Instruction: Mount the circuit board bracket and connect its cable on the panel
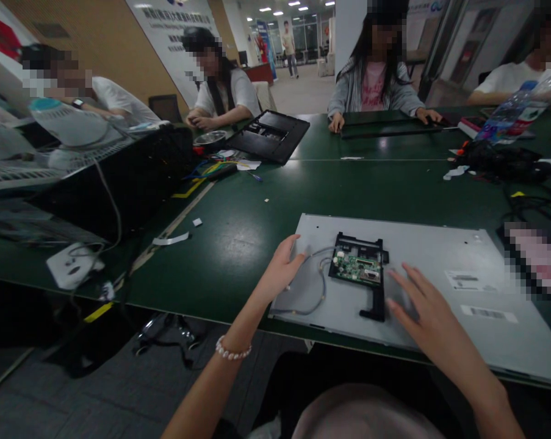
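A flat silver-grey display panel (421, 256) lies on the green table in front of me. On it sits a black plastic bracket (378, 299) with a green circuit board (355, 266) inside. A grey cable (323, 286) runs from the board and loops towards the panel's left side. My left hand (282, 271) is at the left edge of the panel, thumb apart from the other fingers; whether it touches the edge I cannot tell. My right hand (421, 308) hovers over or rests on the panel, right of the bracket, fingers spread and holding nothing.
Opposite, a person handles a dark frame (389, 125). A black monitor cover (270, 135) lies at the far left, near wires and a metal bowl (210, 138). Bottles (508, 119) and tangled black cables (499, 161) are at right. Paper strips (171, 239) dot the green table (243, 225).
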`<state>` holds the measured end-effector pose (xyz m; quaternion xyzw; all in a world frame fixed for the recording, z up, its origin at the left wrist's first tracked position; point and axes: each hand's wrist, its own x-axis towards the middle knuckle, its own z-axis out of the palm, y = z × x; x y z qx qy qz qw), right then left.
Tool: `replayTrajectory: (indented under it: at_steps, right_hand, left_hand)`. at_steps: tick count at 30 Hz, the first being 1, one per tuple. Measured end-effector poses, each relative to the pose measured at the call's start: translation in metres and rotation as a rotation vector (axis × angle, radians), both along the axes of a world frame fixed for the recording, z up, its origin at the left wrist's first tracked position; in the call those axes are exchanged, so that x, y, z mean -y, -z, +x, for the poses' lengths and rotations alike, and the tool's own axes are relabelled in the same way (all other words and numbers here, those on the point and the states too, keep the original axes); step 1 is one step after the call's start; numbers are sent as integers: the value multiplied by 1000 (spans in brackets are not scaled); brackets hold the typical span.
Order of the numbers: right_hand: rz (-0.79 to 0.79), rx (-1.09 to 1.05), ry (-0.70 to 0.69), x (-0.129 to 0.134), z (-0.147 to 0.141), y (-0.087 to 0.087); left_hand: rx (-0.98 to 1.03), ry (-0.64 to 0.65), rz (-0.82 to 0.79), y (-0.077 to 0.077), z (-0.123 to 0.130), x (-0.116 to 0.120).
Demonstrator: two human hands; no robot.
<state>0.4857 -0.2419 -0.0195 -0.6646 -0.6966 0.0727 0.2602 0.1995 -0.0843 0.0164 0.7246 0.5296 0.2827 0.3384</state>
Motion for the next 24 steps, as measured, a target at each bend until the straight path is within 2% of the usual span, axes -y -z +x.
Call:
replayTrajectory:
  at_steps: [5, 12, 18, 24]
  right_hand:
    - [24, -129, -56, -16, 0, -12]
    - [38, -226, -55, -28, 3, -20]
    - [66, -300, -32, -33, 21, -18]
    - [69, -302, -51, -32, 21, -15]
  left_hand:
    - [-63, 19, 54, 4, 18, 3]
    - [-133, 30, 184, -5, 47, 25]
    - [-206, 136, 276, -10, 82, 44]
    - [-284, 306, 261, -10, 92, 51]
